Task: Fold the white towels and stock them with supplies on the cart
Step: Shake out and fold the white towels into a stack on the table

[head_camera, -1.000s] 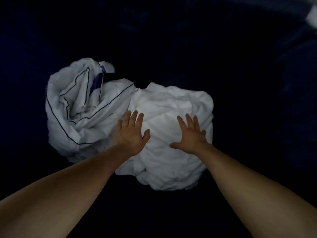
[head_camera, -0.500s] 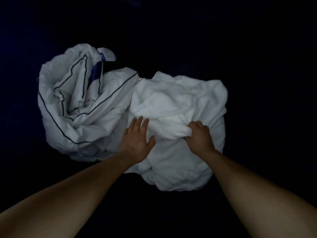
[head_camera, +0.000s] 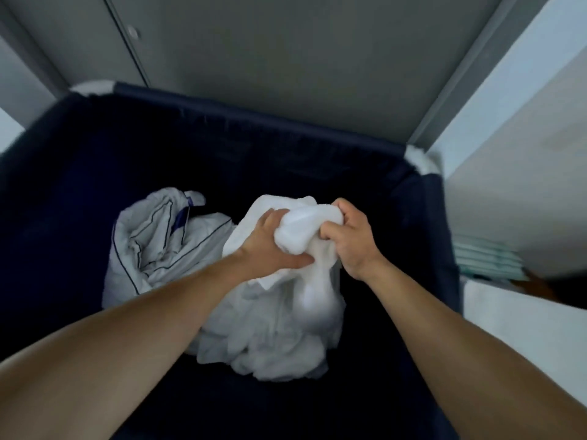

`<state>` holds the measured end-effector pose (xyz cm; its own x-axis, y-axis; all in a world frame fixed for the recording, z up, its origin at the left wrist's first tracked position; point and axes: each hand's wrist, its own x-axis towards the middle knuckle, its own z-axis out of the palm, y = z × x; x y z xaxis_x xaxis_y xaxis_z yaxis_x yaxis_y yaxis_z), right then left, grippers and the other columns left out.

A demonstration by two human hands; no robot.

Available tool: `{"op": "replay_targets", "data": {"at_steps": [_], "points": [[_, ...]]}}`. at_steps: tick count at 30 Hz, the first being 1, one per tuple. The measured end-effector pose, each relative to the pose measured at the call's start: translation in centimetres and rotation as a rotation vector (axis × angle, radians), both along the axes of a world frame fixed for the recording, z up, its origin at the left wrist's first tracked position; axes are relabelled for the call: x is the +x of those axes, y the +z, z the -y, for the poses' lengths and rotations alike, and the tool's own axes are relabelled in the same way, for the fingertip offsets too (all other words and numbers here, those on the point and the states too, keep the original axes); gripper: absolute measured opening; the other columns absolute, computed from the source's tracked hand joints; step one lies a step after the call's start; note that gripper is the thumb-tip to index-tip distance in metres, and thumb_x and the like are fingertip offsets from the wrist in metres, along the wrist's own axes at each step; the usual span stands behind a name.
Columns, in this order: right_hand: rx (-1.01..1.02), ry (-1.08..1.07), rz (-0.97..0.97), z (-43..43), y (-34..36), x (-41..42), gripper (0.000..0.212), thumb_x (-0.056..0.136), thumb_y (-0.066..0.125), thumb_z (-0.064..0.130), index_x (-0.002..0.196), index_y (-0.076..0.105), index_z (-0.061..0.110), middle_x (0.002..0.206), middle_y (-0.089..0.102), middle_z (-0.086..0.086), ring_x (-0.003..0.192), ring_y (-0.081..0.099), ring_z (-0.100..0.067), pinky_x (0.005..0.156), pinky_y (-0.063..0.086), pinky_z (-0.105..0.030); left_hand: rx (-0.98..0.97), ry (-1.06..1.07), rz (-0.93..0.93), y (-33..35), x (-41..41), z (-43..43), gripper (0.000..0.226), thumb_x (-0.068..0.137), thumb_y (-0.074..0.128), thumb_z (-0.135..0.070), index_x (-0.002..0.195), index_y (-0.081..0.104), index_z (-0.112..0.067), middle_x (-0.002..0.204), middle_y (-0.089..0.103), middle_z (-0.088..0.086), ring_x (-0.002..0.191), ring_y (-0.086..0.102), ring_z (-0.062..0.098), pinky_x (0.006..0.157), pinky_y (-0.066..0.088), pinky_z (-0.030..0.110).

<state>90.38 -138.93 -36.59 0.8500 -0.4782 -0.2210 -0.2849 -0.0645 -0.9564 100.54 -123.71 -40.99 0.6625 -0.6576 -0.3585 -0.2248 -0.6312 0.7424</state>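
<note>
Both hands have closed on the white towel (head_camera: 305, 230) since half a second ago, when the left hand lay flat on it and only the right had taken hold. The bunched top of the towel now sits raised between the two fists. The rest hangs down from them in a long crumpled fall, its lower end still heaped on the floor of the dark blue laundry bin (head_camera: 254, 122).

The left hand (head_camera: 270, 246) grasps the bunch from the left, thumb pressed along the cloth. The right hand (head_camera: 352, 239) is clenched round it from the right, touching the same wad. The hands are level and equally near, so the towel's long axis runs straight down from the grip. Pulling upward would likely free it.

Just left of the towel, also in the bin, lies a white sheet with dark piping (head_camera: 158, 236). Outside the bin on the right is a stack of folded pale cloths (head_camera: 486, 258).
</note>
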Motion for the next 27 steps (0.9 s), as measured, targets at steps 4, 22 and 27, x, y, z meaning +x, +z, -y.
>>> {"op": "replay_targets", "data": {"at_steps": [4,22,27], "points": [[0.013,0.034,0.234,1.8,9.2,-3.4,0.016,0.051,0.063,0.032,0.063,0.053,0.038,0.069,0.057,0.017,0.068,0.055,-0.004,0.057,0.047,-0.024,-0.269,0.002,-0.021,9.7,-3.0,3.1,0.058,0.060,0.084,-0.050,0.113,0.062,-0.043,0.102,0.071,-0.016,0.094,0.067,0.000,0.078,0.052,0.025],[-0.290,-0.195,0.428,13.7,36.1,-31.0,0.083,0.054,0.095,0.049,0.126,0.058,0.032,0.114,0.071,0.011,0.104,0.070,-0.012,0.087,0.059,-0.037,-0.958,-0.120,0.141,46.7,-27.3,17.4,0.028,0.068,0.077,-0.021,0.096,0.072,-0.016,0.089,0.077,-0.003,0.089,0.074,0.015,0.077,0.060,0.035],[-0.391,-0.368,0.503,15.2,41.9,-36.8,0.077,0.062,0.089,0.053,0.126,0.058,0.025,0.116,0.071,0.005,0.102,0.070,-0.015,0.090,0.059,-0.041,-1.121,-0.237,0.179,52.5,-32.1,20.4,0.034,0.070,0.076,-0.018,0.103,0.070,-0.013,0.091,0.077,-0.004,0.088,0.074,0.015,0.072,0.060,0.030]]}}
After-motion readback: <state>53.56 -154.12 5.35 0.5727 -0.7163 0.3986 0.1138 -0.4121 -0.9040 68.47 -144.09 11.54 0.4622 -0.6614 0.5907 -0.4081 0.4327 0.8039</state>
